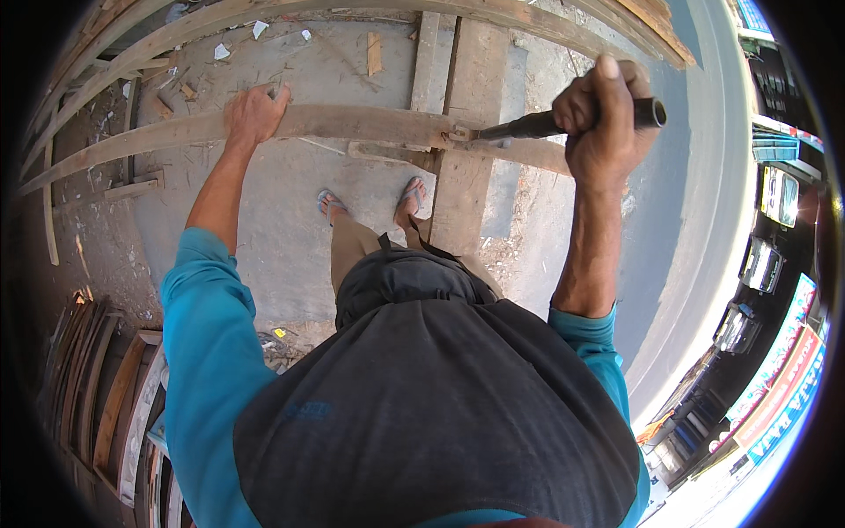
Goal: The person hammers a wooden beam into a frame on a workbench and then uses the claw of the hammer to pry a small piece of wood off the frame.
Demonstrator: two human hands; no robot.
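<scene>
Right hand (607,128) gripping black-handled tool (532,126), far end on plank (352,121) where it crosses wooden beam (462,194). Left hand (253,116) on plank, can't tell if clamping. Probably prying: seat tip firmly, brace plank, 2 hands apart.

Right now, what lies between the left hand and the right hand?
In the head view, a stretch of the plank, the wide beam and the tool lie between the left hand and right hand.
</scene>
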